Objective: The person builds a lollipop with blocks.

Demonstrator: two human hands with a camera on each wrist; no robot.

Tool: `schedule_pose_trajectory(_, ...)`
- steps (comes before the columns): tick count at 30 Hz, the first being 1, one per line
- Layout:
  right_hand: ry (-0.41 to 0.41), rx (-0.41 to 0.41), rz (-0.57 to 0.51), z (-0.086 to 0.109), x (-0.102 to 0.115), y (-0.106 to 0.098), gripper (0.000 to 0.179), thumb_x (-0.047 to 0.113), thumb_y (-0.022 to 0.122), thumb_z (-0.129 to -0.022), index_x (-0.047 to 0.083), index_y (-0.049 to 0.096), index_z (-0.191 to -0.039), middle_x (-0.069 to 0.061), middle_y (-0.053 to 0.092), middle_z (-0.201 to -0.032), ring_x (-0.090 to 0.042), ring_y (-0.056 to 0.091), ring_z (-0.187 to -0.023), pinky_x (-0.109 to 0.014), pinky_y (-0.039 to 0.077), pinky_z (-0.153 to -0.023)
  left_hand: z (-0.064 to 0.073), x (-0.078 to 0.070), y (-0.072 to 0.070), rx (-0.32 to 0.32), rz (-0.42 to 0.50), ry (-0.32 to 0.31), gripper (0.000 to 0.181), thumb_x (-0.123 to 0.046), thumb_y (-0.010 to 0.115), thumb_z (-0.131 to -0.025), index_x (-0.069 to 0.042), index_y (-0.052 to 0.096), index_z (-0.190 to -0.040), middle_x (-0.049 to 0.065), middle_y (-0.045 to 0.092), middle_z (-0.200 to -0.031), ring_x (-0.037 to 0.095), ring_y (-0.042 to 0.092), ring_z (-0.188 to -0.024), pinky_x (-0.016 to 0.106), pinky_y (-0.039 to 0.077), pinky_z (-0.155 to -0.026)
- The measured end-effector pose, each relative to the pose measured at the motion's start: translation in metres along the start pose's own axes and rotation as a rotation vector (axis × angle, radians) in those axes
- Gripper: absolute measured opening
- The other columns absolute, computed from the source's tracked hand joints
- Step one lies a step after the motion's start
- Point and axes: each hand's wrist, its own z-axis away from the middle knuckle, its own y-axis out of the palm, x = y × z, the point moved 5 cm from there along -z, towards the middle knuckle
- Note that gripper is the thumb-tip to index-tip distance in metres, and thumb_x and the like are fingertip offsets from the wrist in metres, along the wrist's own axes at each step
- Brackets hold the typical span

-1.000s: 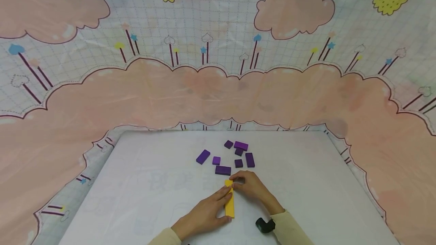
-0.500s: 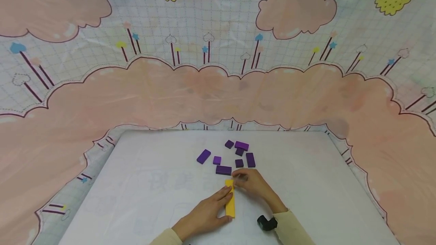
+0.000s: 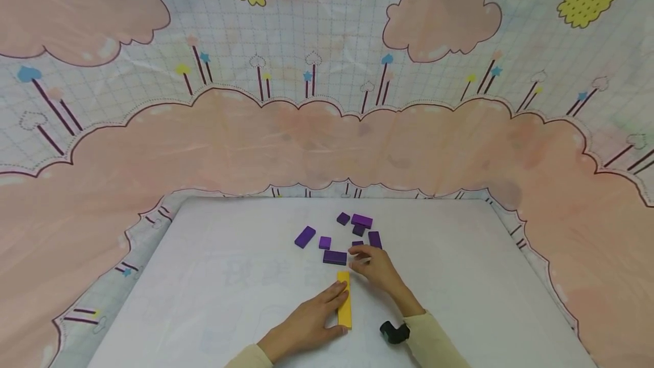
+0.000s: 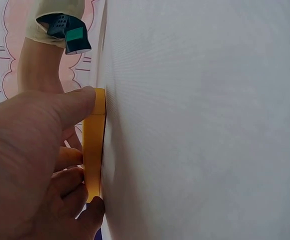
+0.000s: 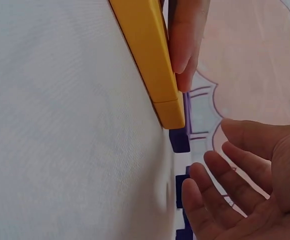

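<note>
A straight row of yellow blocks (image 3: 344,305) lies lengthwise on the white table, with seams showing near its ends in the wrist views. My left hand (image 3: 311,314) holds the row, thumb at the near end and fingers along its left side and top. Past the row's far end, my right hand (image 3: 377,268) hovers with nothing in it; its fingers (image 5: 225,175) are spread and loosely bent in the right wrist view. Just left of those fingertips lies a purple rectangular block (image 3: 334,257). Behind the right hand, a small dark purple block (image 3: 357,243) is partly hidden.
Several purple blocks lie scattered farther back, among them a tilted long one (image 3: 305,237), a small cube (image 3: 325,242) and a long one (image 3: 361,221) by the far side. The white table (image 3: 230,277) ends before a patterned cloth backdrop (image 3: 327,141).
My right hand has left the far end of the yellow row and moved forward toward the purple blocks, its fingers opening. The left hand stays on the row.
</note>
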Motion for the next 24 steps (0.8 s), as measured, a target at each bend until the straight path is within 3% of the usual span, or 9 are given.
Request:
schedule_pose_trajectory(12, 0.079, 0.035, 0.019, -0.01, -0.01, 0.011, 0.029, 0.02, 0.075, -0.087, 0.012, 0.071, -0.114, -0.007, 0.072, -0.111, -0.02, 0.068, -0.099, -0.038, 0.058, -0.088, -0.001, 0.001, 0.001, -0.02, -0.009, 0.019, 0.072, -0.057, 0.057, -0.093, -0.016, 0.042, -0.15, -0.004, 0.027, -0.163, 0.017, 0.028, -0.15, 0.04, 0.037, -0.117)
schedule_pose_trajectory(24, 0.071, 0.039, 0.045, -0.017, -0.008, 0.012, 0.03, 0.021, 0.078, -0.085, 0.011, 0.072, -0.113, -0.005, 0.072, -0.108, -0.016, 0.064, -0.093, -0.036, 0.058, -0.086, 0.0, 0.001, 0.002, 0.0, -0.003, -0.01, 0.073, -0.058, 0.058, -0.092, -0.019, 0.041, -0.15, -0.006, 0.026, -0.163, 0.016, 0.027, -0.15, 0.04, 0.037, -0.117)
